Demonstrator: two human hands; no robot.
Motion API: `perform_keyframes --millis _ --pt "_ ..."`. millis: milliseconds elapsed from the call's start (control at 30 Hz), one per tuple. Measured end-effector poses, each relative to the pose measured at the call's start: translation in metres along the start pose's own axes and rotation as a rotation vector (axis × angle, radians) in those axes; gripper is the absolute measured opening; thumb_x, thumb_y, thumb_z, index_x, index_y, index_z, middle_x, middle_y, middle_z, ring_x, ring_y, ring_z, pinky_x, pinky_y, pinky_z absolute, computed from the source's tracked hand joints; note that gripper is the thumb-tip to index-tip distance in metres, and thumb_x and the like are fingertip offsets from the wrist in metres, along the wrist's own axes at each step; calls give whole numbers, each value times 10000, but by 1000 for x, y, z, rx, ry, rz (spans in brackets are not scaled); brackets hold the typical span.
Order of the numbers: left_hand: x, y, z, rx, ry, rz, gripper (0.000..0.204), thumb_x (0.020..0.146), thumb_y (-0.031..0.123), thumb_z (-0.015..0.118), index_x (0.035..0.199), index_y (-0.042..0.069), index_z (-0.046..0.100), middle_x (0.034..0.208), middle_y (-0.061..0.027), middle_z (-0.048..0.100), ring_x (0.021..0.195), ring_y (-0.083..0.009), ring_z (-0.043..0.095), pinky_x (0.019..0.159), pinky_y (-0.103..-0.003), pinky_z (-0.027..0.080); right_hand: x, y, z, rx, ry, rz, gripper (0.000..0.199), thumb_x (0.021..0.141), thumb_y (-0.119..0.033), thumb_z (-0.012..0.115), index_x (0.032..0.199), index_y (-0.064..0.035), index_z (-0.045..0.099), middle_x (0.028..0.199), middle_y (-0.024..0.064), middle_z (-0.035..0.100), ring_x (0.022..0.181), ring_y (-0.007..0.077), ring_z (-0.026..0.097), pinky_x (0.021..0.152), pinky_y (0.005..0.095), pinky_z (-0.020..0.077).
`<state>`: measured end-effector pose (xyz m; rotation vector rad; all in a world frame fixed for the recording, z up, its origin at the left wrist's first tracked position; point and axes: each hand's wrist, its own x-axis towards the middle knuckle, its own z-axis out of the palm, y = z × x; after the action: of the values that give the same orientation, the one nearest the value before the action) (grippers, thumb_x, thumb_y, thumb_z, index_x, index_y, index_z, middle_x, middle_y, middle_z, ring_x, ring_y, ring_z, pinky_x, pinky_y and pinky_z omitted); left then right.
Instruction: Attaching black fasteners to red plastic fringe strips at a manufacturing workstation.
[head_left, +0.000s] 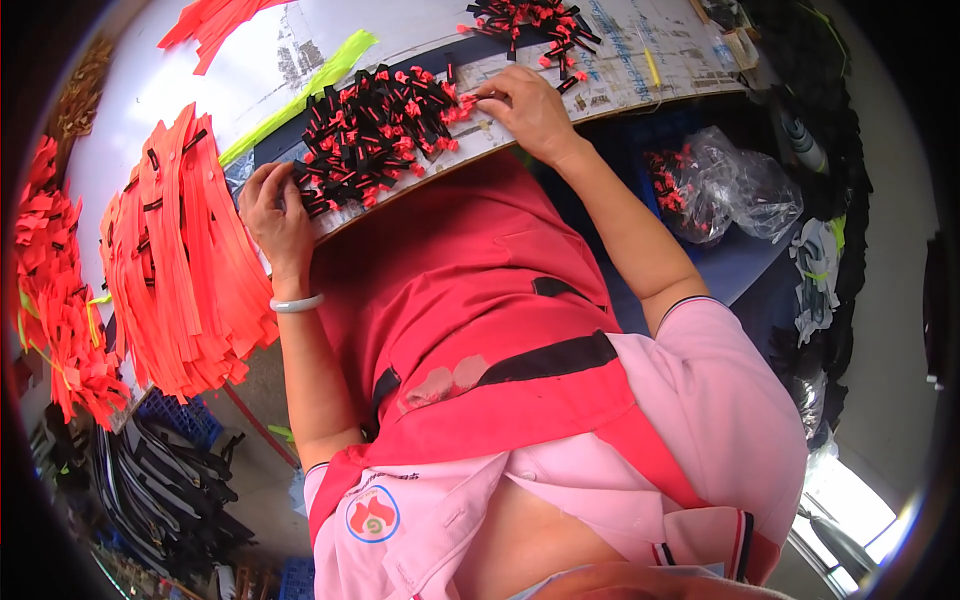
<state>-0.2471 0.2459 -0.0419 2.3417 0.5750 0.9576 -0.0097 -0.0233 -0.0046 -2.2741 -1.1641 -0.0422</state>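
Note:
A heap of small black-and-red strap pieces (375, 135) lies on the white table's (180, 80) near edge. My left hand (275, 212) rests on the heap's left end, its fingers bent over a few pieces. My right hand (525, 105) reaches to the heap's right end, fingertips pinching a red-tipped piece. A pale bangle (297, 303) circles my left wrist. A second, smaller pile of the same pieces (535, 25) lies farther back on the table.
Long orange straps (185, 260) are stacked at the left, with loose orange scraps (55, 300) beyond them. A yellow-green strip (300, 92) crosses the table. A clear plastic bag (725, 185) with pieces lies at the right. Black straps (160, 480) fill a crate below.

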Motion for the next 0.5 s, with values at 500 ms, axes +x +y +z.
perform_keyframes --millis 500 --pt "0 -1 0 -11 -3 5 163 858 9 660 1001 53 724 1057 -89 680 1027 -287 608 938 -389 456 -13 85 -47 -348 187 518 345 837 -432 740 910 -98 690 906 65 688 847 277 670 754 410 518"
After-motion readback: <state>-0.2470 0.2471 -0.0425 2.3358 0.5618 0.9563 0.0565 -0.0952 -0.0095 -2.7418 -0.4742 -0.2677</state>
